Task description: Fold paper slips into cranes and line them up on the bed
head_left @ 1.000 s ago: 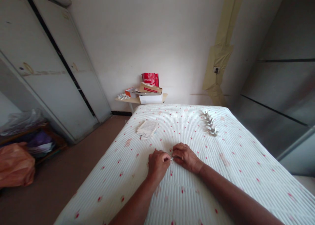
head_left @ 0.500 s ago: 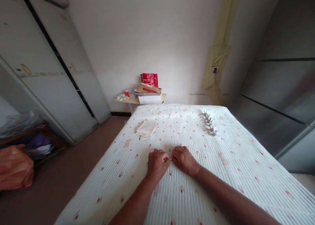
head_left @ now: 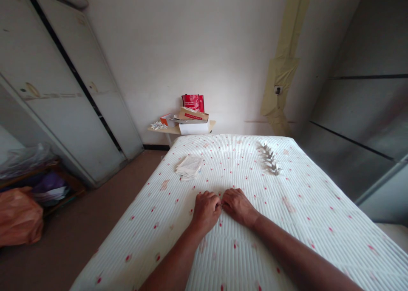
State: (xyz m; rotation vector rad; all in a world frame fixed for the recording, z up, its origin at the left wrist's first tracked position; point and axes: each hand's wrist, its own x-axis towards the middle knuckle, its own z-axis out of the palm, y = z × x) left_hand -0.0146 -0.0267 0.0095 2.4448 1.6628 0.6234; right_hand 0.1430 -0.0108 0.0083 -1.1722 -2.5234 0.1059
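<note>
Working low over a red-spotted quilted bed cover (head_left: 236,172), left hand (head_left: 206,210) and right hand (head_left: 239,207) almost meeting, both narrowed in a pinch on a small piece (head_left: 221,204), mostly hidden at the fingertips. Best handled with light, even pressure, edges lined up before creasing. Flanked, farther off, by stacked printed sheets (head_left: 190,167) at left and a row of folded paper figures (head_left: 270,159) at right. Compared with half a second ago: closed in tighter, with less of the piece showing.
</note>
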